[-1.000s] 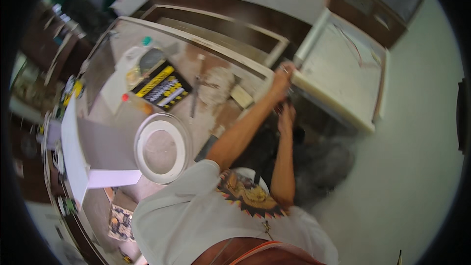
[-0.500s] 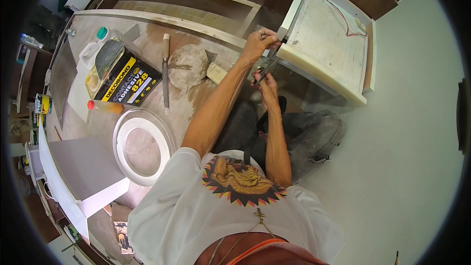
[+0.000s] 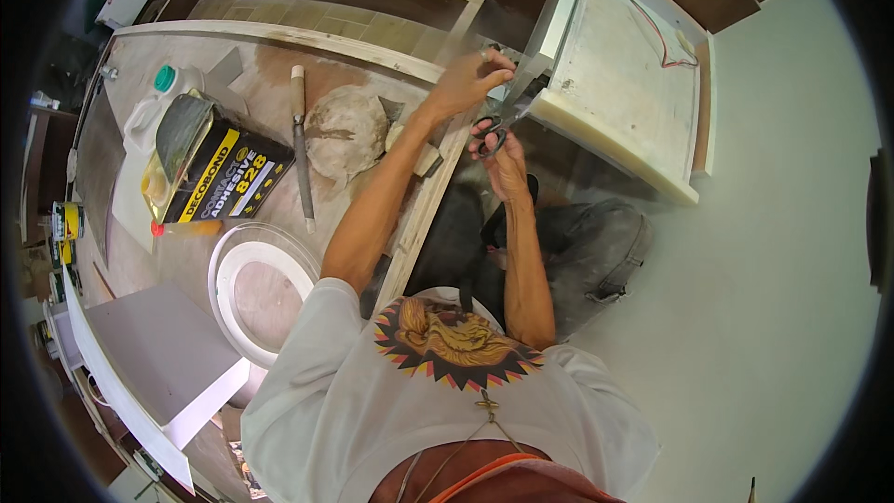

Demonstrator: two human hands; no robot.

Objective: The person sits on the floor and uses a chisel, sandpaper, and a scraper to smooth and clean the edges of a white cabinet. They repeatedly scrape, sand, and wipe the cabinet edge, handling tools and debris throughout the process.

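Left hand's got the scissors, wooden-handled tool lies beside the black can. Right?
Not quite: the scissors are in the right hand, not the left hand, as the head view shows. The wooden-handled tool does lie beside the black can.

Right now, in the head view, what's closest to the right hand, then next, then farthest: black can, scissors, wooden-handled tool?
From the right hand:
1. Scissors, held in it.
2. Wooden-handled tool, off to the left.
3. Black can, farther left, past the tool.
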